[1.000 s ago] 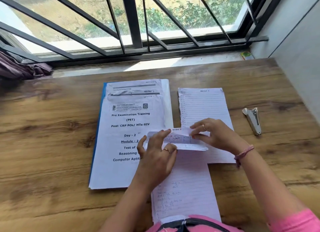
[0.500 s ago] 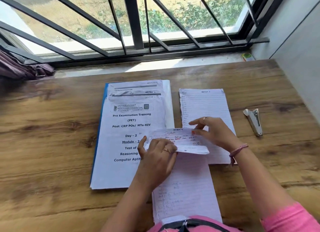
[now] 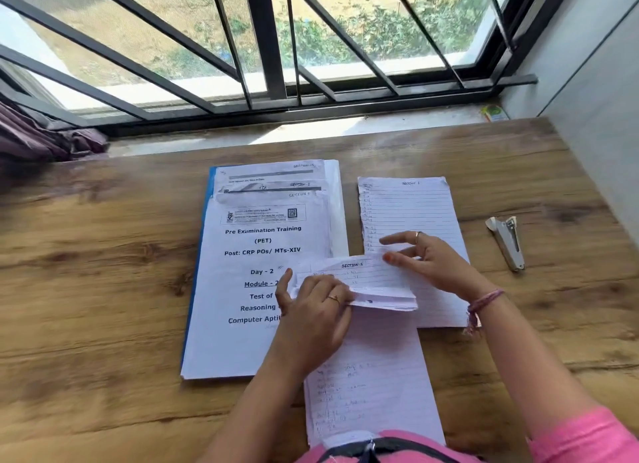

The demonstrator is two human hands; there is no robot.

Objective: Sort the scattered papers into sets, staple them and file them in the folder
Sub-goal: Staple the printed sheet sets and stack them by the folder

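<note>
A stack of lined handwritten papers (image 3: 371,376) lies on the wooden table (image 3: 86,289) in front of me. My left hand (image 3: 311,321) grips the bent-up top edges of its sheets. My right hand (image 3: 428,258) pinches the corner of the raised sheet marked "Section 5" (image 3: 366,276). A single lined sheet marked "Section 1" (image 3: 411,210) lies beyond it. At left, printed papers (image 3: 256,255) rest on a blue folder (image 3: 195,283). A grey stapler (image 3: 506,239) lies at right, apart from both hands.
A window with dark bars (image 3: 266,48) and a stone sill (image 3: 311,127) runs along the table's far edge. Dark purple cloth (image 3: 41,141) sits at the far left. A grey wall (image 3: 594,99) borders the right side. A small green item (image 3: 494,113) lies on the sill.
The top sheets have been flipped further up, exposing the "Section 5" heading. My right hand has shifted slightly up and right along the raised sheet's corner. My left hand keeps its grip.
</note>
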